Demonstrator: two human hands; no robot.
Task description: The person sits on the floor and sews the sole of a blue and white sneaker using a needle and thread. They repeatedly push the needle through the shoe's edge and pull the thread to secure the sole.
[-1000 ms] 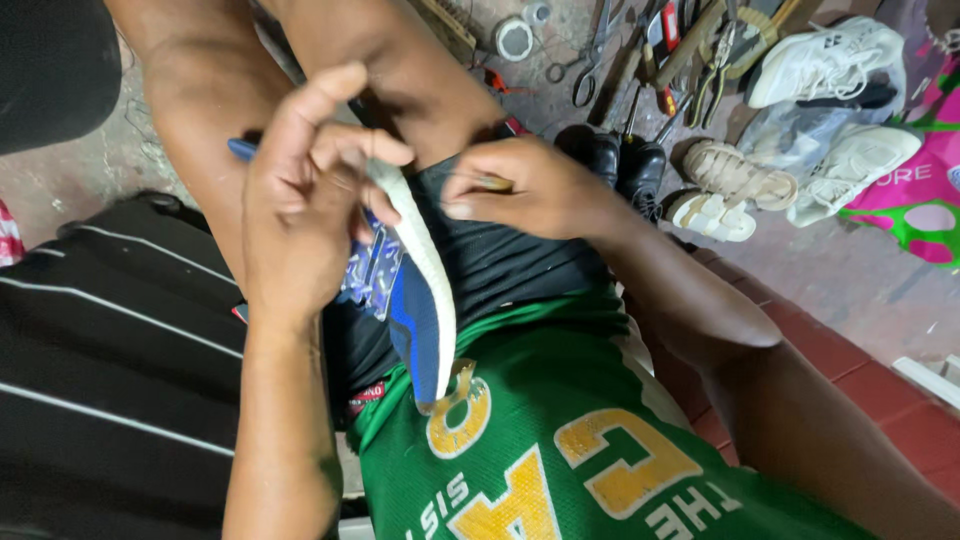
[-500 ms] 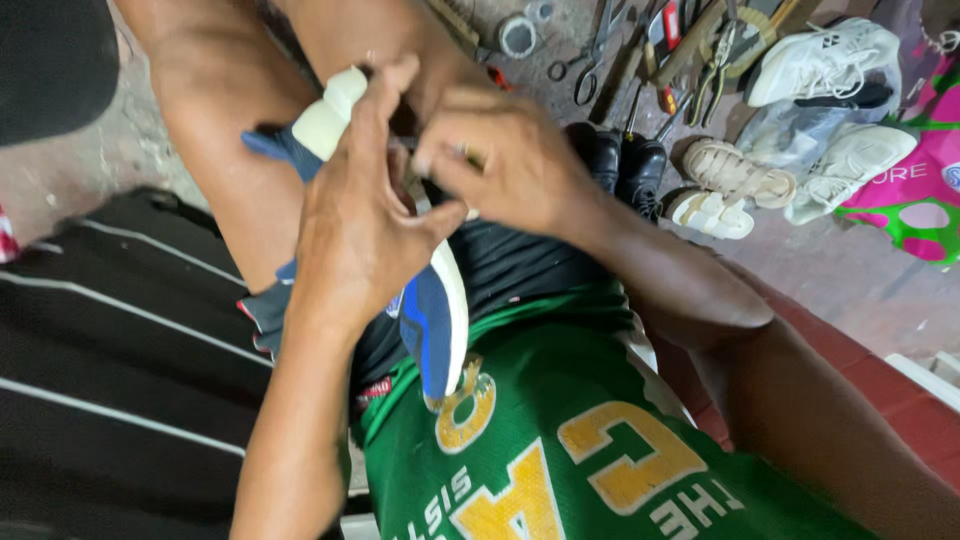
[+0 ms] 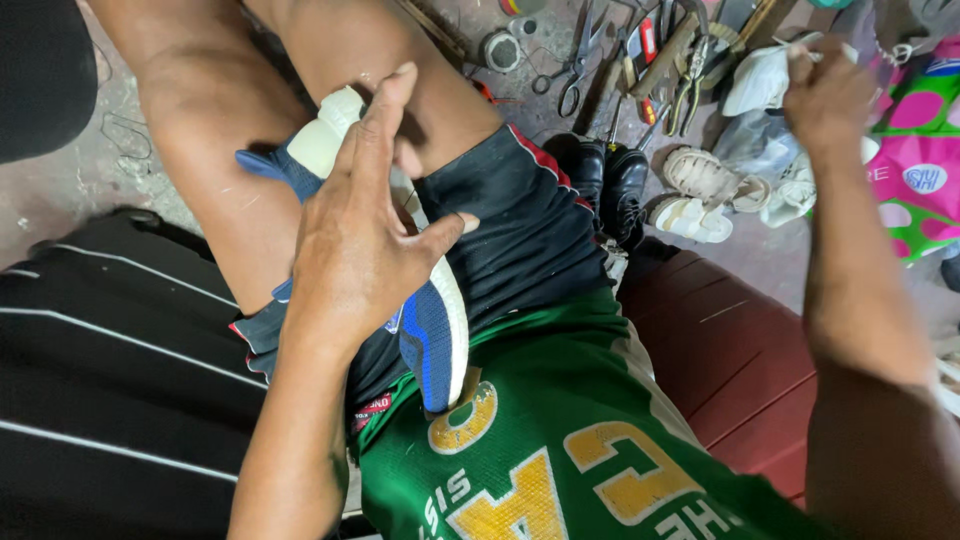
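Note:
A blue sneaker with a white sole (image 3: pixel 438 345) lies wedged between my thighs, its heel against my green jersey and its toe pointing away. My left hand (image 3: pixel 360 240) rests flat on the sneaker's side with fingers stretched along it and thumb spread, holding it down. Raised out to the right, my right hand (image 3: pixel 825 95) is closed in a fist, well away from the sneaker. I cannot make out anything in the fist.
Scissors (image 3: pixel 575 60), pliers (image 3: pixel 692 75) and other tools lie on the concrete floor ahead. A black shoe pair (image 3: pixel 605 175), white sandals (image 3: pixel 700 195), a white sneaker (image 3: pixel 760 80) and a pink-green bag (image 3: pixel 920 170) sit nearby. I sit on a red bench (image 3: pixel 745 360); black striped fabric (image 3: pixel 100 390) is left.
My right hand has left the sneaker and swung far up to the right in a fist. My left hand has opened flatter over the sneaker.

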